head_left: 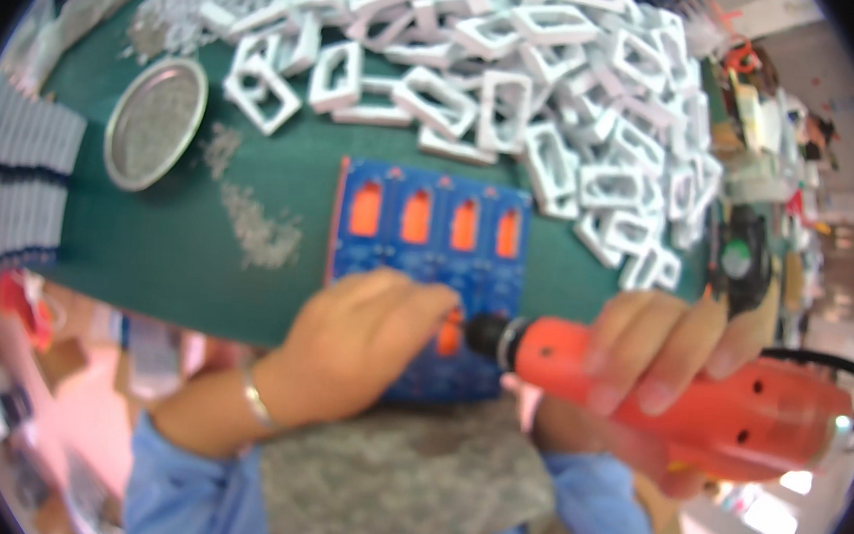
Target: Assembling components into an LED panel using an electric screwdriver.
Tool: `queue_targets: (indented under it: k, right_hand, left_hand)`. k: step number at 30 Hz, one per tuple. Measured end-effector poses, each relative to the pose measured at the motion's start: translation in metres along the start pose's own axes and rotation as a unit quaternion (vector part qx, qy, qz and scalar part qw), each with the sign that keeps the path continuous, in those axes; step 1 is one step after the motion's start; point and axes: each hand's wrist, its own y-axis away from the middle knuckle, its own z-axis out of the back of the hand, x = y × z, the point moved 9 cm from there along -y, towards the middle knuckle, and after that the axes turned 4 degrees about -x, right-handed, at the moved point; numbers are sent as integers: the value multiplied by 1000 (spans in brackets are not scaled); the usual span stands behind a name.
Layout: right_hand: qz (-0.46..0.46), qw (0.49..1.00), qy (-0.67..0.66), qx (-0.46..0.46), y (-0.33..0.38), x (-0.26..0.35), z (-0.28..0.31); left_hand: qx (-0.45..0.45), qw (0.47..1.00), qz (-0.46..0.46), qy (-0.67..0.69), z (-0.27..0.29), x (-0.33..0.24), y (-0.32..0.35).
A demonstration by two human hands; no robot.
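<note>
My right hand [676,347] is wrapped round an orange-red electric screwdriver [570,364] with a black chuck, lying almost level and pointing left. Its tip meets the fingers of my left hand [367,328], which are closed together; what they pinch is hidden. Below both hands is a blue panel [430,257] with rows of rounded orange slots, its near part partly covered by my left hand. A bracelet circles my left wrist.
Many white rectangular frames [505,107] are heaped at the far side of the green table [145,275]. A round metal dish [157,125] and scattered small clear pieces [259,229] lie at left. Stacked white parts [19,165] stand at the left edge; a black cable [831,364] trails from the screwdriver.
</note>
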Motion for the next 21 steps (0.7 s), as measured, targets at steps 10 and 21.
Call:
queue_targets:
  k: [10,21]
  right_hand:
    - [-73,987,110,93,3,-14,-12]
    - [-72,977,115,167,-4,-32,-28]
  left_hand:
    - [71,996,47,-19,-18,13,4]
    - [49,997,61,-20,-14,14,7]
